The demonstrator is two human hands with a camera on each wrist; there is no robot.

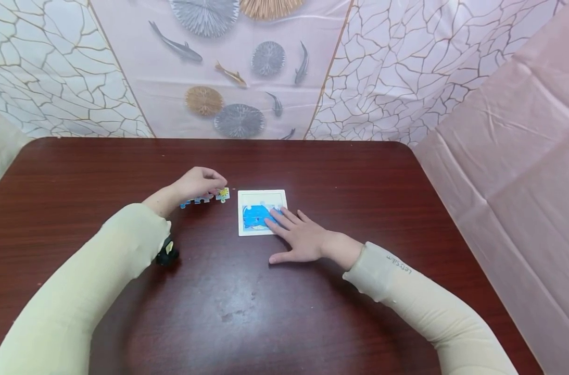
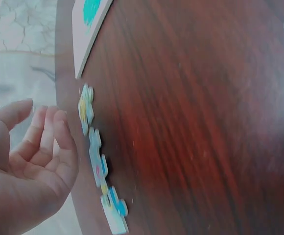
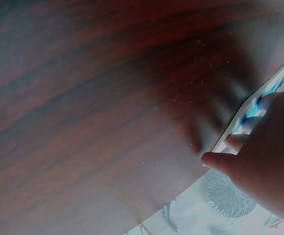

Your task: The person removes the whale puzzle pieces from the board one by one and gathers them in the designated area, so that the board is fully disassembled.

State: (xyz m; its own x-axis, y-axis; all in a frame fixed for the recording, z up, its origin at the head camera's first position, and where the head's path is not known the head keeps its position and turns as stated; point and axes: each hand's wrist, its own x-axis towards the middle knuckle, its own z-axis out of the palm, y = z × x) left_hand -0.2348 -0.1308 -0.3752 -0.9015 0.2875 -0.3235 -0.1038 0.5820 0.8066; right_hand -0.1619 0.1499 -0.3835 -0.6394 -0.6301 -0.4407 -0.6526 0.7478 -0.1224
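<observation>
A small white-framed jigsaw board [image 1: 240, 219] lies on the table with a blue whale picture [image 1: 254, 216] in its lower part; the upper part is pale. Spread fingers of my right hand [image 1: 303, 239] rest on the board's right side and cover part of the whale. At the left, my left hand [image 1: 197, 183] hovers by a jigsaw piece with a yellow sun [image 1: 224, 192]. In the left wrist view, thumb and fingertips are apart, with nothing between them, beside the sun piece [image 2: 84, 110]. More loose jigsaw pieces [image 2: 97, 159] lie in a row, partly hidden by the hand in the head view.
The dark red-brown wooden table [image 1: 237, 312] ends at a back edge against a patterned cloth [image 1: 247, 67]. A pink cloth [image 1: 509, 172] hangs along the right side. A black device [image 1: 167, 252] is at my left wrist.
</observation>
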